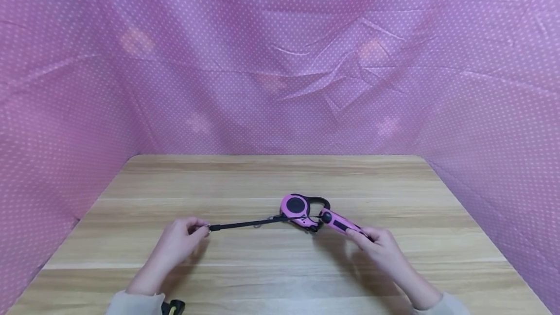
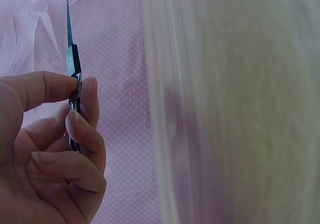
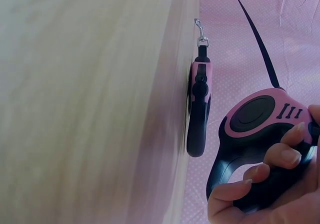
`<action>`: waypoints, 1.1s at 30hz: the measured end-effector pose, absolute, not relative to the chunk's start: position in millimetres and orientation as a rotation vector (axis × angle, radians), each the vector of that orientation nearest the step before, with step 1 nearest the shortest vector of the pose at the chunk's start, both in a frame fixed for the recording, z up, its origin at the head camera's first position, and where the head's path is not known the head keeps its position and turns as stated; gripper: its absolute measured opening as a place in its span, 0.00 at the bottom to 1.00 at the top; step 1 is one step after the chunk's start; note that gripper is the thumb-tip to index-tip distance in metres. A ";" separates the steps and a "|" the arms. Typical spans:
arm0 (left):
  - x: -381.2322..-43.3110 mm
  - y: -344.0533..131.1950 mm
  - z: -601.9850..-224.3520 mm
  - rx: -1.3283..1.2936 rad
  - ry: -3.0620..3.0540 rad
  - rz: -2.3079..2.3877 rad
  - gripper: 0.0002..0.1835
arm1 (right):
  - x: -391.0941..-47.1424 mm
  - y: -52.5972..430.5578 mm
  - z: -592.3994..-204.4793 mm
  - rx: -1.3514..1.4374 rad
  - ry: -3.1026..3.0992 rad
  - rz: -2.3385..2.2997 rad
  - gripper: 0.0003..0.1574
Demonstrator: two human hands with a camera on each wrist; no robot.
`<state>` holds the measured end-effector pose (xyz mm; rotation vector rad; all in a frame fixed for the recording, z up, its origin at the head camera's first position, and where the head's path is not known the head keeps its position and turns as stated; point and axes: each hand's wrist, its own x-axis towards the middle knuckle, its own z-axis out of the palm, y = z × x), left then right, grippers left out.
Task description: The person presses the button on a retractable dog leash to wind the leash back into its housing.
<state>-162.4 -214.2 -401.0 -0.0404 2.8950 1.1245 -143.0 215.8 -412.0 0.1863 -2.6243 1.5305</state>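
My right hand [image 1: 382,247] grips the handle of a pink and black retractable dog leash [image 1: 341,223], raised above the table. In the right wrist view the fingers curl through the handle of this leash [image 3: 250,116]. Its black strap [image 1: 238,225] runs taut toward the left. At the far end, my left hand [image 1: 181,239] pinches the metal clip [image 2: 77,91], partly hidden by the fingers. A second pink and black retractable leash [image 1: 294,204] lies on the table behind the strap, its silver clip [image 3: 201,31] sticking out from the body.
The light wood-grain table [image 1: 262,174] extends around both hands. Pink polka-dot fabric [image 1: 245,62] encloses its back and sides. A small black object [image 1: 175,306] sits by the left sleeve at the bottom edge.
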 end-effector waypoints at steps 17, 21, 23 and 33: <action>-162.3 -210.4 -398.6 -0.020 2.897 1.150 0.15 | -145.6 208.4 -413.2 0.255 -2.644 1.546 0.20; -162.2 -209.4 -399.3 -0.012 2.903 1.153 0.14 | -146.2 206.9 -413.5 0.278 -2.634 1.548 0.20; -162.1 -208.9 -399.9 -0.013 2.907 1.152 0.14 | -146.4 205.9 -413.3 0.293 -2.628 1.552 0.21; -162.7 -207.4 -400.3 0.029 2.895 1.162 0.14 | -147.2 200.6 -413.5 0.318 -2.620 1.557 0.21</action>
